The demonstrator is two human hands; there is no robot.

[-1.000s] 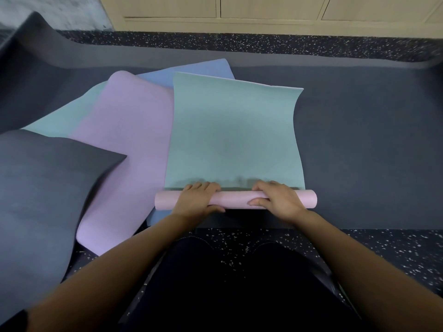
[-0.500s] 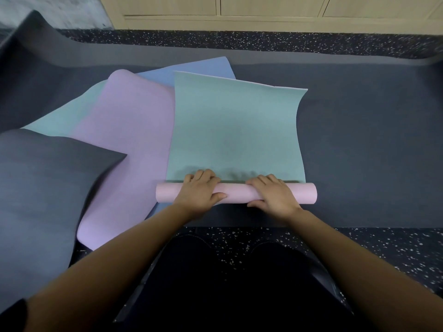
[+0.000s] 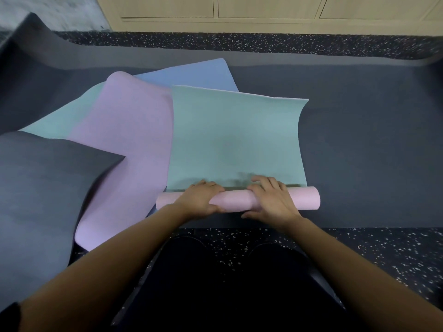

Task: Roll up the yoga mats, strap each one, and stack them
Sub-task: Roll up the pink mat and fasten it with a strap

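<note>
A teal yoga mat (image 3: 235, 140) with a pink underside lies in front of me, its near end rolled into a pink roll (image 3: 304, 197). My left hand (image 3: 201, 198) grips the roll left of its middle, thumb under the near side. My right hand (image 3: 272, 200) lies over the roll right of its middle, fingers curved over the top, thumb on the dark mat. A lilac mat (image 3: 124, 144), a blue mat (image 3: 191, 73) and a second teal mat (image 3: 60, 123) lie spread and overlapping at the left.
A dark grey mat (image 3: 40, 188) curls up at the near left. All lie on a large dark floor mat (image 3: 371, 152) over speckled black flooring (image 3: 383, 250). Wooden cabinets (image 3: 263, 13) stand along the far edge. My dark-clothed knees are below the roll.
The pink roll has moved a little farther along the teal mat and grown thicker. Both hands shifted with it, the right hand now reaching over its top.
</note>
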